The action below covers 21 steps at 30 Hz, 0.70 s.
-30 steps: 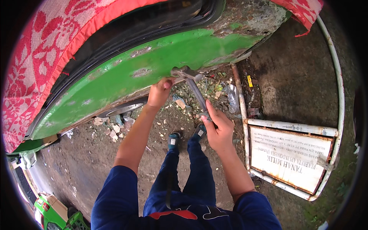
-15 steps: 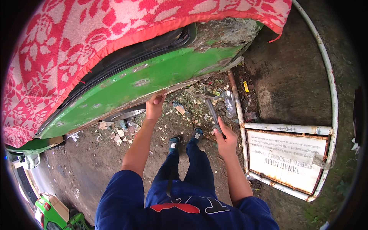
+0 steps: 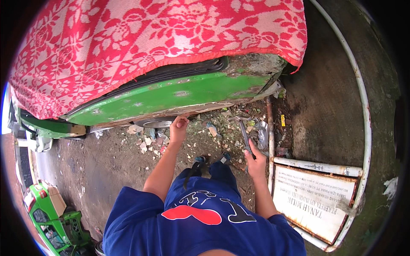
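While left hand (image 3: 178, 126) grips underside of green car sill (image 3: 179, 96), fingertips hidden, right hand (image 3: 255, 158) clenched around metal tool (image 3: 245, 137), tool head indistinct among rubble.

Outdoor roadside repair spot: bare dirt ground (image 3: 106, 170) strewn with rubble beneath worn green vehicle body (image 3: 179, 96), red patterned cloth (image 3: 149, 47) draped over it, rusty framed signboard (image 3: 316, 200) lying beside.

Both bare forearms reach forward from blue short sleeves. The left hand (image 3: 178, 127) is stretched farthest out, arm nearly straight, fingers curled. The right hand (image 3: 255, 161) sits nearer the body, elbow bent, fingers closed in a grip.
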Each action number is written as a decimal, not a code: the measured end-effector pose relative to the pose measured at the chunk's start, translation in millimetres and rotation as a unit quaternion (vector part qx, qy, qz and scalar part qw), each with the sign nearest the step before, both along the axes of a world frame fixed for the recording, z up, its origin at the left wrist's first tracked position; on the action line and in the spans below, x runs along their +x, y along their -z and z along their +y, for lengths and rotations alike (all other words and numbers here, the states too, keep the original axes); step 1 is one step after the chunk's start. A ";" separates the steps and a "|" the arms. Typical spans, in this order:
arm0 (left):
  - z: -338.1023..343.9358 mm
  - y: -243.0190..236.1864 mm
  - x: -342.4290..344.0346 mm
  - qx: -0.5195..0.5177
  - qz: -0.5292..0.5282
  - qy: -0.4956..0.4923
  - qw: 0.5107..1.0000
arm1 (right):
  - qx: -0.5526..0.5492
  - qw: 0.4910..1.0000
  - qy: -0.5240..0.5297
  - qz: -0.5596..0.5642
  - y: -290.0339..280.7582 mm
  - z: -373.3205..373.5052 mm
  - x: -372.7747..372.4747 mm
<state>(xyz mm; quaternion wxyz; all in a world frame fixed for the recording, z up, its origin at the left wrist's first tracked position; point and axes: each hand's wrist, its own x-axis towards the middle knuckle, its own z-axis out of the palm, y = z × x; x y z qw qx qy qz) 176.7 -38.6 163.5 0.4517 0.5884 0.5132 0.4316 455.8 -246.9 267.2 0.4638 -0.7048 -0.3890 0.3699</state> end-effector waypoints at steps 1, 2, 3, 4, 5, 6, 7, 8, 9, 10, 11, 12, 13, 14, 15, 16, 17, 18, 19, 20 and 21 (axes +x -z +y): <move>-3.0 -7.4 0.1 -0.008 0.005 -0.007 1.000 | -0.004 1.000 -0.005 0.011 -2.1 3.7 0.8; -4.4 -14.0 -2.3 -0.017 0.009 -0.013 1.000 | -0.014 1.000 -0.011 0.016 -5.1 8.7 0.9; -4.2 -14.1 -9.6 -0.024 0.023 -0.015 0.999 | -0.024 0.999 -0.019 0.023 -7.8 13.8 -0.2; -4.2 -14.3 -18.7 -0.014 0.034 -0.009 0.999 | -0.033 0.999 -0.028 0.031 -10.7 18.7 -1.9; -3.9 -14.4 -29.1 -0.003 0.044 -0.002 0.999 | -0.026 0.999 -0.033 0.030 -11.3 23.6 -6.3; -4.4 -17.6 -33.3 0.006 0.050 0.006 0.999 | -0.024 0.999 -0.035 0.024 -11.8 26.4 -9.2; -5.4 -20.2 -37.4 -0.022 0.035 -0.021 0.999 | -0.023 0.999 -0.036 0.019 -11.6 28.3 -13.2; -5.5 -22.9 -43.8 -0.033 0.060 -0.026 0.997 | -0.023 0.999 -0.036 0.015 -10.6 30.1 -17.7; -5.9 -34.5 -45.9 -0.044 0.081 -0.030 0.995 | -0.036 0.999 -0.029 0.022 -19.8 31.7 -22.8; -4.6 -39.6 -48.8 -0.055 0.102 -0.032 0.993 | -0.049 0.998 -0.020 0.029 -25.4 32.5 -28.7; -0.2 -33.9 -52.1 0.014 0.150 -0.031 0.988 | 0.064 0.997 -0.018 -0.042 -4.2 33.3 -29.8; 4.5 -26.7 -64.2 0.083 0.202 -0.034 0.975 | 0.048 0.998 -0.016 -0.033 -4.8 34.2 -36.5; 10.8 -19.8 -75.6 0.152 0.252 -0.034 0.955 | 0.032 0.999 -0.010 -0.025 -7.4 36.2 -43.7; 17.4 -12.6 -87.0 0.105 0.204 -0.025 0.973 | 0.016 1.000 -0.004 -0.018 -11.0 38.8 -53.0; 22.8 -7.9 -94.7 0.056 0.154 -0.012 0.986 | 0.002 1.000 0.011 -0.001 -17.9 40.2 -63.1; 27.6 -3.0 -102.7 0.006 0.103 0.002 0.995 | 0.001 1.000 0.026 -0.008 -15.9 41.8 -71.4; 31.0 2.1 -110.9 0.034 0.091 0.028 0.995 | 0.005 0.999 0.038 -0.021 -11.5 42.3 -81.5; 34.2 7.6 -120.8 0.036 0.086 0.064 0.994 | 0.009 0.998 0.048 -0.033 -9.5 44.8 -93.1; 37.2 13.1 -129.9 0.039 0.080 0.100 0.991 | 0.001 0.998 0.058 -0.030 -9.7 44.8 -104.0; 39.6 18.9 -137.6 0.041 0.073 0.136 0.987 | -0.007 0.997 0.068 -0.027 -10.9 44.5 -115.1; 40.2 29.6 -144.9 0.063 0.045 0.163 0.984 | -0.013 0.997 0.078 -0.022 -10.0 47.8 -128.1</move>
